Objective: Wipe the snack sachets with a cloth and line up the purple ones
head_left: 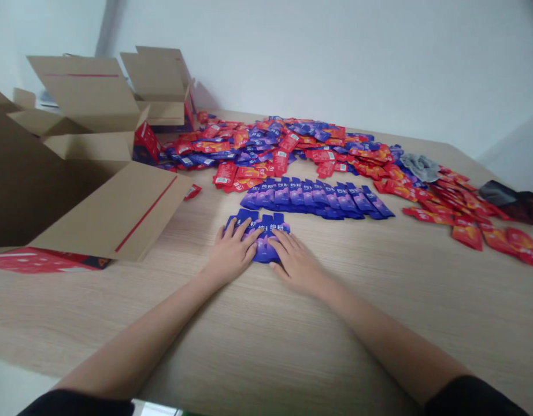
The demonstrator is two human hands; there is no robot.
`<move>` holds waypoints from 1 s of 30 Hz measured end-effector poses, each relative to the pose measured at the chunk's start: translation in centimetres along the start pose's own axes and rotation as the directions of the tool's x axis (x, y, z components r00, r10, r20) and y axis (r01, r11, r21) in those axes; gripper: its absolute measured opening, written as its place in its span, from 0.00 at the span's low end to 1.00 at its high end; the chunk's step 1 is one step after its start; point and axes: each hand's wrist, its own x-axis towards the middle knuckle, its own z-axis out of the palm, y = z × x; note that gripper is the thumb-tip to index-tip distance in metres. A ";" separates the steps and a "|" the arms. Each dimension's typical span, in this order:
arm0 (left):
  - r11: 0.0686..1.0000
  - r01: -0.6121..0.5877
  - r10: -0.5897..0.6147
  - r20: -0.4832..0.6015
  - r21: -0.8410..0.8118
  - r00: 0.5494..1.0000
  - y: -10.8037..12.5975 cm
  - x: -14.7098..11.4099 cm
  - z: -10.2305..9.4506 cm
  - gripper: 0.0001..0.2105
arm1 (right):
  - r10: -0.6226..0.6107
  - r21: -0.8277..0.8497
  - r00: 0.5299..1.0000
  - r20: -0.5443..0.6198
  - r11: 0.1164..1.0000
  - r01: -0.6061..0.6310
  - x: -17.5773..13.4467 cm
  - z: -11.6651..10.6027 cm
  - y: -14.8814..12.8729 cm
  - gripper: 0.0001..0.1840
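Several purple-blue sachets (266, 252) with white lettering lie overlapped in a short row on the wooden table. Flat on the left part of that row rests my left hand (232, 249), its fingers spread. My right hand (298, 263) lies on the right edge of the same row, fingers stretched out. Parts of the sachets are hidden beneath both hands. Just beyond them, a longer row of overlapping purple-blue sachets (314, 199) runs from left to right, lettering facing up.
A heap of mixed red and blue sachets (288, 144) spreads along the wall. Red sachets (468, 231) trail to the right, near a grey cloth (420, 166) and a dark bag (515, 202). Open cardboard boxes (106, 214) stand at left, one flap jutting over the table (266, 346).
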 end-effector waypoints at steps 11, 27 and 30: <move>0.999 -0.008 0.004 -0.085 -0.047 0.996 -0.2 -0.6 -0.6 0.22 | 0.038 0.070 0.970 -0.241 0.997 -0.021 0.0 -1.3 -0.3 0.37; 0.909 -0.285 0.289 -0.032 -0.305 0.957 -0.4 -2.8 -4.0 0.06 | 0.076 -0.420 0.993 0.092 0.907 -0.031 31.3 -7.4 13.5 0.49; 0.918 -0.316 0.302 -0.095 -0.238 0.949 -0.5 -3.1 -3.7 0.06 | 0.087 -0.465 0.987 0.138 0.885 -0.013 34.3 -5.5 15.2 0.59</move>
